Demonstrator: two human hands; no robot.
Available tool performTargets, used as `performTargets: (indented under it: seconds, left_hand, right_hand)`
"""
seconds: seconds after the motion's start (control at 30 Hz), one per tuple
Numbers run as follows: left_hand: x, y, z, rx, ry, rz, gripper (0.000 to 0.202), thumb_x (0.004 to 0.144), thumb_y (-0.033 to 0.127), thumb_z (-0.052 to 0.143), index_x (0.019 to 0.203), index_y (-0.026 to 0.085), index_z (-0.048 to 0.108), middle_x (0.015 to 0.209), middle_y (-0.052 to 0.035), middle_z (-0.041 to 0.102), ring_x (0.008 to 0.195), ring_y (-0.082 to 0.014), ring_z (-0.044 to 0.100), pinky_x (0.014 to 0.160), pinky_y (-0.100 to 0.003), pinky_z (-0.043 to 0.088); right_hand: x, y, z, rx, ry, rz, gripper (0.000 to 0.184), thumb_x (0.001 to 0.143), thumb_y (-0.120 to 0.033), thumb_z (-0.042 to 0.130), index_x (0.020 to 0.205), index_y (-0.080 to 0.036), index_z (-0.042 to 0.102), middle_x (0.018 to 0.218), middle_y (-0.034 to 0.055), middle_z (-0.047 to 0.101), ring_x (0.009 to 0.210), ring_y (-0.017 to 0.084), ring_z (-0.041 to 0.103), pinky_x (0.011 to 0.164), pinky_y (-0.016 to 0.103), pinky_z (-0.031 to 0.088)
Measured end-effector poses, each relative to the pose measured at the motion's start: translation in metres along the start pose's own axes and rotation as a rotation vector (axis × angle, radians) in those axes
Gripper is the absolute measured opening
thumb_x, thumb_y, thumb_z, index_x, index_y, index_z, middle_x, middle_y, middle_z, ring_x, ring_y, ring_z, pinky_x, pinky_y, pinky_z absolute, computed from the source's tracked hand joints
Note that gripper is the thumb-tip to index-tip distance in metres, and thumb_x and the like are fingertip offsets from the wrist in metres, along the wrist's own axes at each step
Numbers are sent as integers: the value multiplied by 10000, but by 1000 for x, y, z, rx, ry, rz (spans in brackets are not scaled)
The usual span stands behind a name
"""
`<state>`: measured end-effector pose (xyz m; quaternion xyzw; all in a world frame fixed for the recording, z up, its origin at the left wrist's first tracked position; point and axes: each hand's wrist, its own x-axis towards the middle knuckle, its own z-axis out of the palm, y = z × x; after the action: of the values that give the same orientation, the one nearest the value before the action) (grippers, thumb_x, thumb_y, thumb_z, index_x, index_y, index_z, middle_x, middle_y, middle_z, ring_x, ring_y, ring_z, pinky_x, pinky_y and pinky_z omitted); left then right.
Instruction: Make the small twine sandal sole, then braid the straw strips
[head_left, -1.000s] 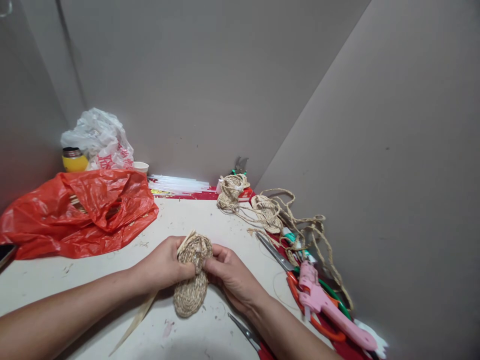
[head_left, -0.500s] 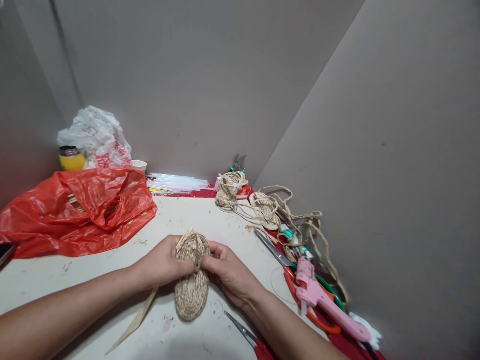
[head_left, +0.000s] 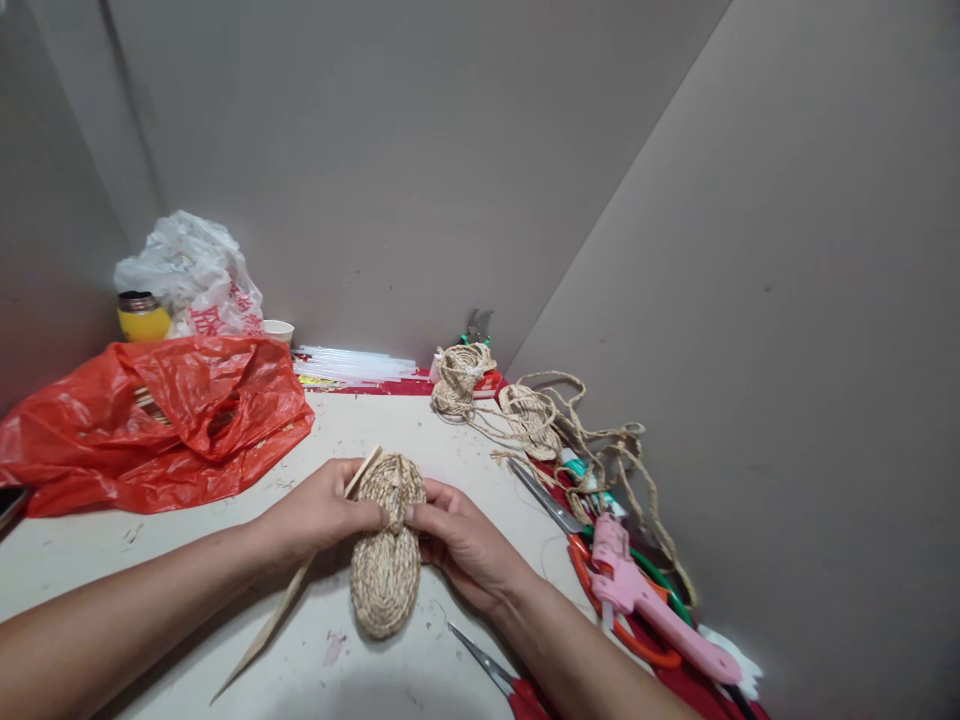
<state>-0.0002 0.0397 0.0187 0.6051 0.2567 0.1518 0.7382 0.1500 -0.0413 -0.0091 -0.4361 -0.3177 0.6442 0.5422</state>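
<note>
A small woven straw slipper [head_left: 386, 575] rests on the white table [head_left: 360, 430] in front of me. My left hand [head_left: 319, 515] is closed on its toe cap from the left, thumb pressed against the weave. My right hand [head_left: 457, 545] pinches the same toe cap from the right. A long pale straw strip [head_left: 285, 600] runs from under my left hand down toward the table's near edge.
A red plastic bag [head_left: 157, 420] lies at the left, with a white bag [head_left: 191, 275] and a yellow jar [head_left: 142, 317] behind it. Straw cord and woven pieces [head_left: 532, 415] lie at the right, beside a pink glue gun [head_left: 645, 600] and scissors [head_left: 555, 510]. Red-handled scissors [head_left: 495, 670] lie near my right wrist.
The slipper's toe end has turned slightly, and both hands have shifted their pinch on it. The straw strip now sticks out more above my left hand.
</note>
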Motion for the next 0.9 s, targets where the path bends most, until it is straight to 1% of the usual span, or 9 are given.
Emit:
performTargets:
  seconds: [0.1, 0.23, 0.33, 0.43, 0.57, 0.67, 0.73, 0.83, 0.9]
  left_hand:
    - [-1, -1, 1, 1, -12, 14, 320, 660, 183, 633, 970, 105, 634, 796, -24, 648, 715, -153, 579, 677, -252, 456]
    - [-2, -2, 2, 37, 3, 43, 317, 645, 139, 614, 961, 116, 635, 751, 6, 629, 662, -123, 552, 634, -221, 445]
    - [-2, -4, 3, 45, -23, 67, 325, 636, 102, 587, 957, 120, 631, 755, 11, 627, 658, -116, 543, 627, -216, 439]
    - [-3, -6, 5, 36, -72, 89, 335, 639, 73, 552, 962, 120, 627, 761, 8, 631, 681, -119, 546, 640, -218, 437]
    - [-3, -7, 5, 52, -88, 109, 368, 644, 77, 538, 1000, 116, 621, 775, -7, 637, 697, -129, 550, 644, -225, 439]
    - [-3, -3, 4, 52, -71, 86, 316, 651, 119, 554, 957, 108, 630, 754, -11, 627, 688, -133, 546, 633, -221, 435]
    - [-4, 0, 3, 45, -53, 50, 264, 654, 142, 554, 905, 112, 631, 721, 0, 607, 654, -122, 529, 594, -206, 414]
    - [-4, 3, 2, 30, -38, 26, 194, 647, 146, 544, 823, 124, 621, 678, 20, 579, 612, -106, 500, 548, -189, 383]
    - [-3, 2, 2, 21, -49, 36, 163, 641, 139, 540, 784, 126, 617, 672, 23, 579, 612, -106, 501, 561, -195, 394]
  right_hand:
    - [0, 0, 1, 15, -4, 5, 237, 671, -280, 734, 864, -154, 680, 660, -9, 623, 510, 77, 478, 489, 172, 362]
    - [-1, 0, 4, 22, 6, 21, 245, 659, -262, 728, 872, -154, 671, 670, -7, 637, 511, 86, 495, 510, 189, 380]
    - [-1, 2, 7, 39, 33, 21, 250, 623, -193, 725, 861, -148, 664, 659, -12, 644, 492, 85, 491, 496, 190, 362]
    - [-1, 4, 10, 70, 39, -6, 263, 600, -104, 673, 860, -145, 661, 637, -24, 635, 481, 82, 481, 487, 188, 346]
    - [-1, 4, 12, 55, 38, -19, 304, 576, -31, 606, 852, -140, 669, 655, -21, 650, 529, 98, 523, 542, 204, 390]
    - [-2, 1, 12, 42, 25, -20, 304, 591, -55, 640, 882, -136, 677, 688, -5, 672, 535, 102, 536, 530, 205, 384]
    - [-3, -1, 12, 45, 2, -30, 302, 615, -93, 676, 914, -136, 679, 717, 8, 684, 553, 110, 555, 526, 209, 385]
    - [-5, -2, 12, 64, -40, -41, 310, 638, -134, 707, 946, -150, 679, 751, 17, 698, 610, 137, 600, 563, 227, 410]
    - [-5, -1, 12, 68, -56, -40, 308, 642, -151, 724, 947, -156, 681, 762, 19, 703, 634, 147, 615, 584, 236, 420]
